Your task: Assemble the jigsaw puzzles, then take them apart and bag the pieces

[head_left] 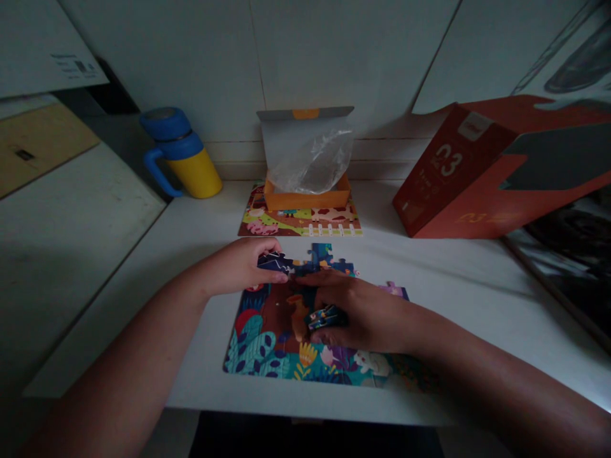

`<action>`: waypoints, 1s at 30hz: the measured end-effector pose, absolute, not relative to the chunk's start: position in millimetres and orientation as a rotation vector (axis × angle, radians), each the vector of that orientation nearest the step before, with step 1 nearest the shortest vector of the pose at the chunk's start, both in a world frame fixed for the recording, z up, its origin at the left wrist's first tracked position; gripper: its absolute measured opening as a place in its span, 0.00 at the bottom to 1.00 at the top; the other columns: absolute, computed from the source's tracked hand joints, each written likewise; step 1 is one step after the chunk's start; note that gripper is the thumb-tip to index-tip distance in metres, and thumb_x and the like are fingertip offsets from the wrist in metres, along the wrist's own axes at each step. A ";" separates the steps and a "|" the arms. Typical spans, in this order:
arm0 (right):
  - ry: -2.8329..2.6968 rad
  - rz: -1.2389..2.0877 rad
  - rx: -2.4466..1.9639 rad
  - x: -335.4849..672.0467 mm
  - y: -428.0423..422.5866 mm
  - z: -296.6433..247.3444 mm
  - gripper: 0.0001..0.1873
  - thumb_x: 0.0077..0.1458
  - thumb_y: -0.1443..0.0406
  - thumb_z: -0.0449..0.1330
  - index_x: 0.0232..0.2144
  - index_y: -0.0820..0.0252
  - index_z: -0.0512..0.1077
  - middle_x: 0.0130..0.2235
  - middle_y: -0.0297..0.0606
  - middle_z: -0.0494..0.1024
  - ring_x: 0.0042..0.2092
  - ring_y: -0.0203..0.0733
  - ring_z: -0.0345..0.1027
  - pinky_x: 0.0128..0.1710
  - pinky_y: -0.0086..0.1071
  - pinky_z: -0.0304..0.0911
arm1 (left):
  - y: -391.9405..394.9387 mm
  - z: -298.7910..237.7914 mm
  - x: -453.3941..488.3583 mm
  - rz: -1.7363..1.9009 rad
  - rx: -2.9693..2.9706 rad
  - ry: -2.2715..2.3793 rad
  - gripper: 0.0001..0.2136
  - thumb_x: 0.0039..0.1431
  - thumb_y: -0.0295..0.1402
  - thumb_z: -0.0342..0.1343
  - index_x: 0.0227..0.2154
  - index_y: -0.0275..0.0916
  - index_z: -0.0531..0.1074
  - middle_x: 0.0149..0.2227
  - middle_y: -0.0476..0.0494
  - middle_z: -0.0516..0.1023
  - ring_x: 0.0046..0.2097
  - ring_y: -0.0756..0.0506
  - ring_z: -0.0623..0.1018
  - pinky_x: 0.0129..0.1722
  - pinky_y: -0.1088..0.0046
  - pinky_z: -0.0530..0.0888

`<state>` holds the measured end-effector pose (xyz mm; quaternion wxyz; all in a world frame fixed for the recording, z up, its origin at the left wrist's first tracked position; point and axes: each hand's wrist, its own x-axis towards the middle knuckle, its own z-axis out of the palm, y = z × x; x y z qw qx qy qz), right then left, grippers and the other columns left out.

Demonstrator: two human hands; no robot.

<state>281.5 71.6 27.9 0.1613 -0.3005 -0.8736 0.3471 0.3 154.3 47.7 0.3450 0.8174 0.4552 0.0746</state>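
Centrally, near the front edge of the white bench (453,280), lay a partly assembled jigsaw puzzle (267,350) printed with leaves, flowers and animals on a dark ground. Its lower rows were joined, while its upper edge was ragged, with a few joined pieces jutting toward the back of the bench.

The left hand (238,264) rested at the puzzle's upper left corner. Its grip was closed, thumb and fingers pinching a dark blue puzzle piece (274,261) that was held flat just above the unfinished upper edge.

The right hand (358,312) lay over the middle of the puzzle, palm down. Its grip was curled shut around a small stack of loose pieces (325,316), tucked under the fingers, while the forefinger reached out toward the dark blue piece, the fingertip just beside it. Whether the two touched could not be told in the dim light.

Behind the puzzle, toward the back edge, a second picture puzzle (298,222) with a farm scene lay flat. An open orange box (305,198) stood on it, holding a crumpled clear plastic bag (312,162). A yellow jug (184,156) with a blue lid and handle stood at the back left corner. A red carton (477,172) lay on its side toward the back right corner.
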 end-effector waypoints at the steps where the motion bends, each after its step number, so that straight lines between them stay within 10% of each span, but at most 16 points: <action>1: -2.497 0.983 -0.881 281.7 71.4 28.0 0.23 0.65 0.48 0.67 0.49 0.60 0.81 0.71 0.53 0.69 0.71 0.56 0.65 0.70 0.49 0.62 | 154.6 47.1 -0.1 0.195 2.132 1.183 0.18 0.56 0.47 0.69 0.39 0.40 0.74 0.37 0.49 0.78 0.38 0.44 0.76 0.36 0.71 0.68; 30: -2.493 0.933 -0.854 285.9 75.5 22.4 0.25 0.63 0.48 0.69 0.50 0.63 0.81 0.69 0.56 0.73 0.71 0.62 0.65 0.70 0.55 0.62 | 148.4 38.7 6.3 0.244 1.914 1.148 0.20 0.63 0.51 0.66 0.44 0.42 0.70 0.33 0.51 0.76 0.28 0.49 0.73 0.25 0.73 0.67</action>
